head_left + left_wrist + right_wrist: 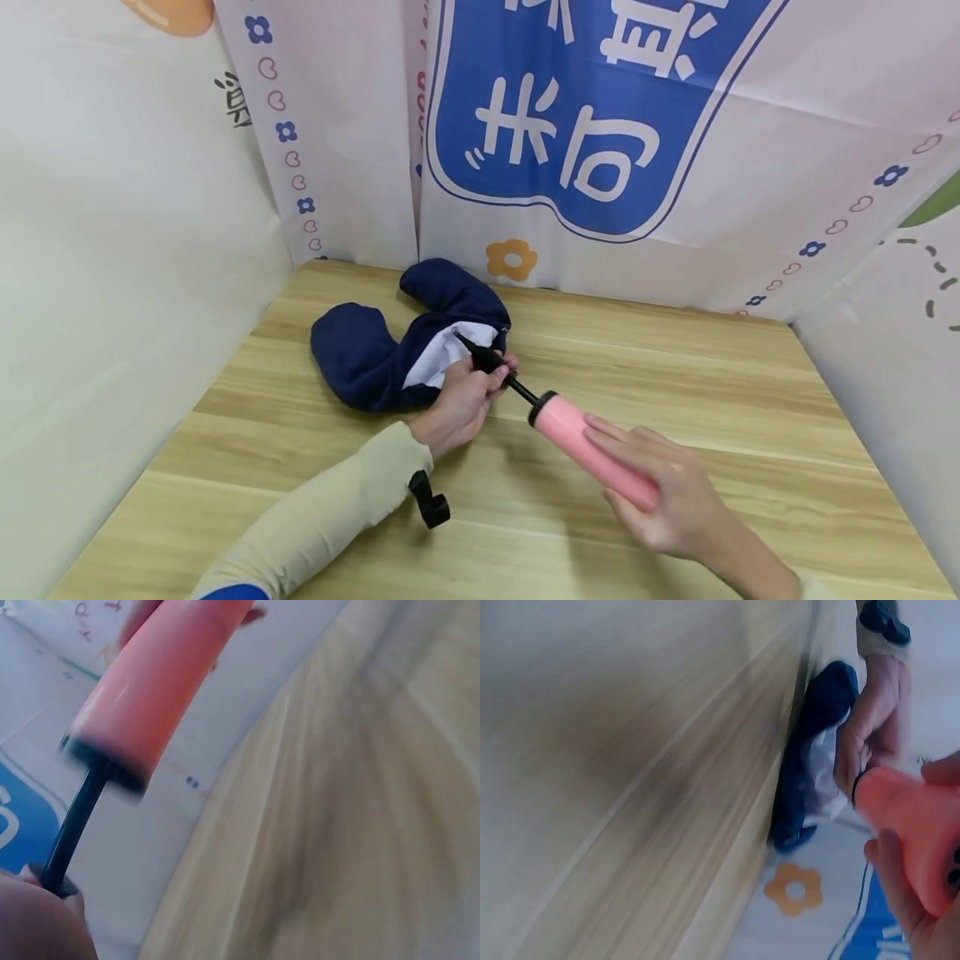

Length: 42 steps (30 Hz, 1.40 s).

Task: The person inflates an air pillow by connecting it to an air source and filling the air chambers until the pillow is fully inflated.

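A pink hand pump (588, 446) with a black rod and a tapered black nozzle slants over the table. My left hand (463, 400) grips its black nozzle end, and the tip points over the white inner part (435, 360) of a navy U-shaped neck pillow (352, 362). Whether the tip touches the white part is unclear. Around the pink barrel, my right hand (671, 492) holds the pump from behind. In the left wrist view the rod is drawn out between the barrel (161, 690) and my left hand (37, 922). The right wrist view shows the barrel's end with dark holes.
The pillow lies on a wood-grain table (750, 417) near its back edge. White printed sheets (360, 125) with a blue sign (570, 150) enclose the back and sides. A black strap piece (430, 500) hangs off my left sleeve (322, 517).
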Tool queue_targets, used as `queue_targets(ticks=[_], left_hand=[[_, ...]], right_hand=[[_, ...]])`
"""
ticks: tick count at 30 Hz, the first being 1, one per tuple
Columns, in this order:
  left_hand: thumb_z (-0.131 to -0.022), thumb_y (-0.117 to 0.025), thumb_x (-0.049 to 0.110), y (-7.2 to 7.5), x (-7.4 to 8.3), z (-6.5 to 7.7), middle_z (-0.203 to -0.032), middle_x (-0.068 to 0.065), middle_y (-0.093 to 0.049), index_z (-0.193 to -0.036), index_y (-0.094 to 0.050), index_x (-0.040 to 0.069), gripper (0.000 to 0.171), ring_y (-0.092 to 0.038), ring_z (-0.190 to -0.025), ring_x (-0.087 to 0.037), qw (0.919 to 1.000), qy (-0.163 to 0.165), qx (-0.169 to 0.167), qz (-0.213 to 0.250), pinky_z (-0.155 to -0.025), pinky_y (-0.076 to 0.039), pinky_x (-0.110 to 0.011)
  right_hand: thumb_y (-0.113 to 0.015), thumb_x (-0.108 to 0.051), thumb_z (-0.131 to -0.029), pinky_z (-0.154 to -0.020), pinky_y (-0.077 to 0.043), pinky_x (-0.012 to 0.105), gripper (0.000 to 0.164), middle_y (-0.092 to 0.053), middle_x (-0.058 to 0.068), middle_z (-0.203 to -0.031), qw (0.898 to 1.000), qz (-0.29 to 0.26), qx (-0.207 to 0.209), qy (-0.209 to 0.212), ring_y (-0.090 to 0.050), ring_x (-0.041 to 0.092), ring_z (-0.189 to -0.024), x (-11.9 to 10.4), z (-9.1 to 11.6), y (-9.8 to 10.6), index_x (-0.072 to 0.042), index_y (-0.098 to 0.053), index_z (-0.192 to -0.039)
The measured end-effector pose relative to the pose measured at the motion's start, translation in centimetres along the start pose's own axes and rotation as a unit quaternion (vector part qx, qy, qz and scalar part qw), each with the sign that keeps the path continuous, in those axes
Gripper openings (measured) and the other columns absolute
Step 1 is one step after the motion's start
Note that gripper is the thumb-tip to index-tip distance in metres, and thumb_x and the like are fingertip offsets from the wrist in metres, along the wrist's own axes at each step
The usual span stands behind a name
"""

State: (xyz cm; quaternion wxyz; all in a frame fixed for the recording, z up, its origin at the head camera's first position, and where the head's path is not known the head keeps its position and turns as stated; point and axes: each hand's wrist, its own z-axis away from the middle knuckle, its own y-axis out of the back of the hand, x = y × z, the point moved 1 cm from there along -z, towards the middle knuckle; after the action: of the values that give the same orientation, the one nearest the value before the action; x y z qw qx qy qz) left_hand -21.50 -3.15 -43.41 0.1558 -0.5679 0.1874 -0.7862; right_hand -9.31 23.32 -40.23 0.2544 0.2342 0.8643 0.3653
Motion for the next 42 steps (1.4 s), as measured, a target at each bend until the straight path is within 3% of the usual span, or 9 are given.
queue_targets(ticks=[4, 8, 15, 19, 22, 25, 30, 35, 42], left_hand=[[-0.099, -0.056, -0.014, 0.2, -0.4, 0.7, -0.114, -0.01, -0.074, -0.132, -0.052, -0.008, 0.034, -0.071, -0.106, -0.014, 0.9997, -0.012, 0.017, -0.015, -0.103, -0.056, -0.026], [-0.097, -0.058, -0.015, 0.6, 0.1, 0.6, -0.112, -0.011, -0.074, -0.13, -0.051, -0.009, 0.034, -0.073, -0.105, -0.015, 0.9989, -0.04, -0.012, -0.023, -0.096, -0.058, -0.022], [-0.098, -0.058, -0.016, 1.9, 2.0, 0.0, -0.113, -0.008, -0.073, -0.145, -0.041, -0.012, 0.049, -0.075, -0.102, -0.014, 0.9977, -0.041, -0.045, -0.028, -0.091, -0.059, -0.019], [-0.1, -0.057, -0.015, 2.4, 2.7, -0.8, -0.113, -0.006, -0.072, -0.146, -0.041, -0.012, 0.049, -0.075, -0.099, -0.011, 0.9988, -0.039, -0.03, -0.007, -0.091, -0.059, -0.018], [-0.099, -0.056, -0.016, 2.3, 2.5, -1.0, -0.113, -0.009, -0.072, -0.142, -0.045, -0.012, 0.044, -0.074, -0.101, -0.013, 0.9989, -0.045, -0.007, 0.014, -0.092, -0.059, -0.018], [-0.098, -0.056, -0.017, 1.5, 1.5, -0.5, -0.11, -0.008, -0.072, -0.135, -0.049, -0.009, 0.039, -0.072, -0.106, -0.016, 0.9991, -0.04, 0.0, 0.015, -0.095, -0.058, -0.02], [-0.098, -0.057, -0.016, 0.4, 0.0, 0.4, -0.111, -0.008, -0.072, -0.126, -0.055, -0.006, 0.03, -0.071, -0.115, -0.022, 0.999, -0.04, 0.018, 0.009, -0.097, -0.058, -0.023], [-0.099, -0.058, -0.014, 0.4, 0.1, 0.2, -0.114, -0.011, -0.071, -0.129, -0.053, -0.007, 0.031, -0.073, -0.108, -0.017, 0.9992, -0.04, -0.003, 0.003, -0.096, -0.059, -0.022], [-0.098, -0.058, -0.016, 1.3, 1.5, -0.6, -0.106, -0.005, -0.073, -0.144, -0.042, -0.012, 0.049, -0.075, -0.099, -0.014, 0.9985, -0.034, -0.042, 0.0, -0.094, -0.059, -0.021]], right_hand=[[-0.085, -0.012, -0.07, -0.091, -0.058, 0.026, 0.071, -0.071, 0.004, -0.141, 0.999, -0.029, 0.002, -0.023, -0.077, 0.02, -0.108, 0.0, -2.0, -3.2, -0.014, -0.071, -0.139], [-0.086, -0.013, -0.077, -0.092, -0.06, 0.034, 0.071, -0.065, 0.001, -0.149, 0.998, -0.037, -0.026, -0.052, -0.074, 0.02, -0.116, 0.4, -2.4, -4.2, -0.018, -0.065, -0.145], [-0.089, -0.013, -0.081, -0.12, -0.031, 0.01, 0.077, -0.059, 0.0, -0.156, 0.994, -0.024, -0.084, -0.059, -0.063, 0.016, -0.136, 0.8, 0.2, -0.9, -0.021, -0.059, -0.152], [-0.09, -0.012, -0.079, -0.121, -0.025, 0.007, 0.079, -0.059, -0.004, -0.156, 0.992, -0.018, -0.101, -0.079, -0.053, 0.0, -0.142, 1.1, 1.5, 1.4, -0.023, -0.059, -0.151], [-0.09, -0.008, -0.074, -0.112, -0.038, 0.007, 0.078, -0.063, -0.005, -0.151, 0.995, -0.007, -0.071, -0.065, -0.06, -0.002, -0.133, 1.1, 1.4, 1.5, -0.021, -0.064, -0.147], [-0.085, -0.006, -0.069, -0.089, -0.052, 0.014, 0.073, -0.07, -0.001, -0.143, 0.999, 0.02, -0.018, -0.023, -0.069, 0.007, -0.109, 0.6, 0.1, -0.1, -0.018, -0.07, -0.14], [-0.082, -0.004, -0.065, -0.063, -0.052, 0.021, 0.069, -0.074, 0.002, -0.135, 0.998, 0.057, 0.035, -0.002, -0.065, 0.013, -0.084, -0.5, -2.9, -3.8, -0.015, -0.075, -0.133], [-0.085, -0.005, -0.072, -0.063, -0.056, 0.024, 0.066, -0.072, 0.001, -0.139, 0.998, 0.06, 0.013, -0.008, -0.067, 0.015, -0.088, -0.6, -4.1, -4.4, -0.015, -0.073, -0.136], [-0.088, -0.013, -0.081, -0.082, -0.057, 0.019, 0.073, -0.061, -0.006, -0.154, 0.996, 0.043, -0.071, -0.035, -0.063, 0.004, -0.106, 0.3, -1.4, -0.8, -0.023, -0.062, -0.149]])
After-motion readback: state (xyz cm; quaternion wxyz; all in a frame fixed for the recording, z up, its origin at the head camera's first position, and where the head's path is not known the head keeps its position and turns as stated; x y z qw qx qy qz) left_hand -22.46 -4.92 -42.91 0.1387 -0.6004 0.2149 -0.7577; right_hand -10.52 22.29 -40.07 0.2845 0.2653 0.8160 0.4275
